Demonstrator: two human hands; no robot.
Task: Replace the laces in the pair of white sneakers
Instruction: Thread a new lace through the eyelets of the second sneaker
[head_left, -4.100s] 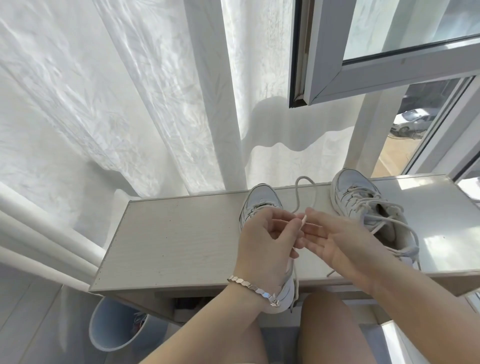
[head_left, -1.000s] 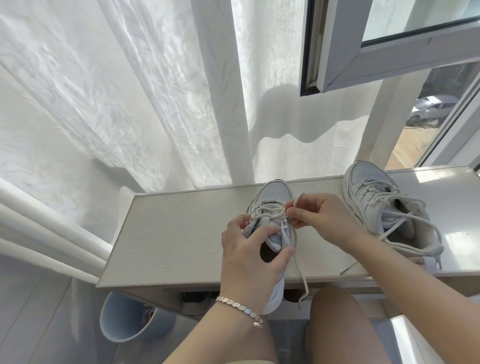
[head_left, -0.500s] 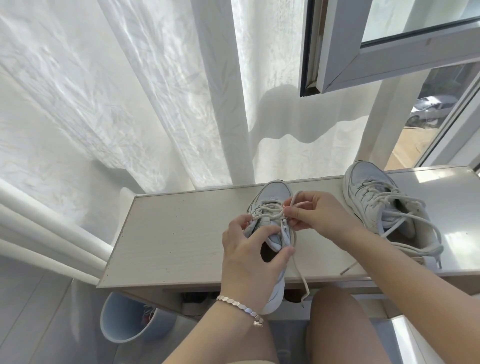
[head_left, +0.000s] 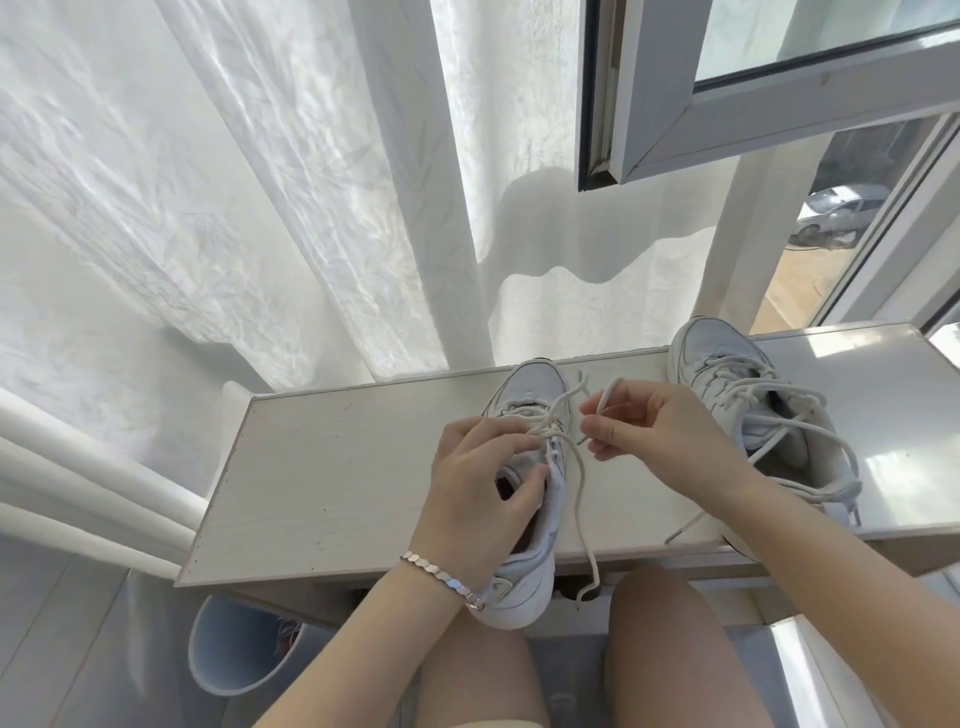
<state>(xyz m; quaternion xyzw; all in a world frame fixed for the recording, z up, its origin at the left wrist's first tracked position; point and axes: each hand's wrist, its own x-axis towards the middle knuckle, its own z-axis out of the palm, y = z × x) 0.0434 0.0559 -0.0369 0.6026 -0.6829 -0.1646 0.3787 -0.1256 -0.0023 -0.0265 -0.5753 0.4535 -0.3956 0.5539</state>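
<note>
While left hand (head_left: 475, 491) grips sneaker (head_left: 532, 388), lace (head_left: 580, 493) dangles beside.

Your left grip (head_left: 483, 483), palm down, curls fingers and thumb round the sneaker (head_left: 532, 387). Your right grip (head_left: 660, 436), fingers curled, pinches the lace (head_left: 581, 483) between thumb and forefinger. Both forearms bare, reaching forward. Grips near, not touching.
</note>
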